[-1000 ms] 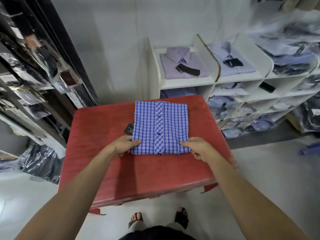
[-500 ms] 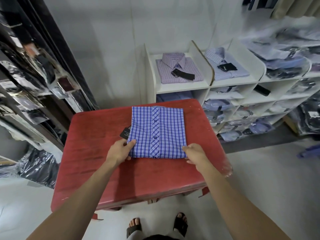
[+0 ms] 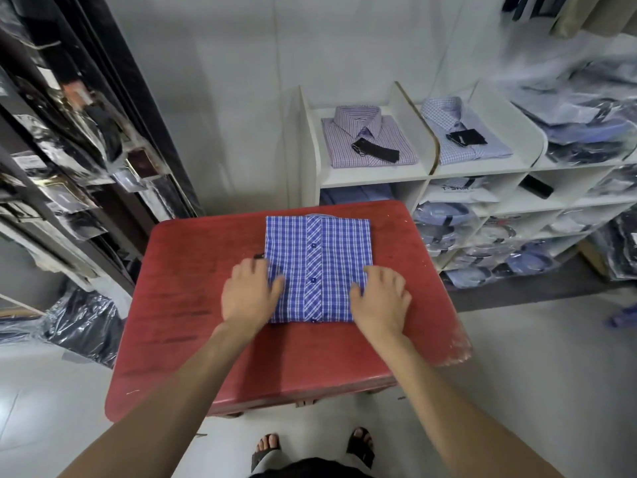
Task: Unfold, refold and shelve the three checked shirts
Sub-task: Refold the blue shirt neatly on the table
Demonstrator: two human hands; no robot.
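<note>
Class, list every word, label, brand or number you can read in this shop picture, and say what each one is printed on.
"T-SHIRT", partly legible, on a white packet in the white shelf unit.
Black tag on the lilac checked shirt: no print readable.
Black tag on the pale blue checked shirt: no print readable.
Labels on the bagged garments at left: too blurred.

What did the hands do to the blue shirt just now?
Both hands slid up from the near corners: the left hand and right hand now lie flat over the blue checked shirt's side edges, the left one hiding the black tag. The shirt stayed folded on the red table.
</note>
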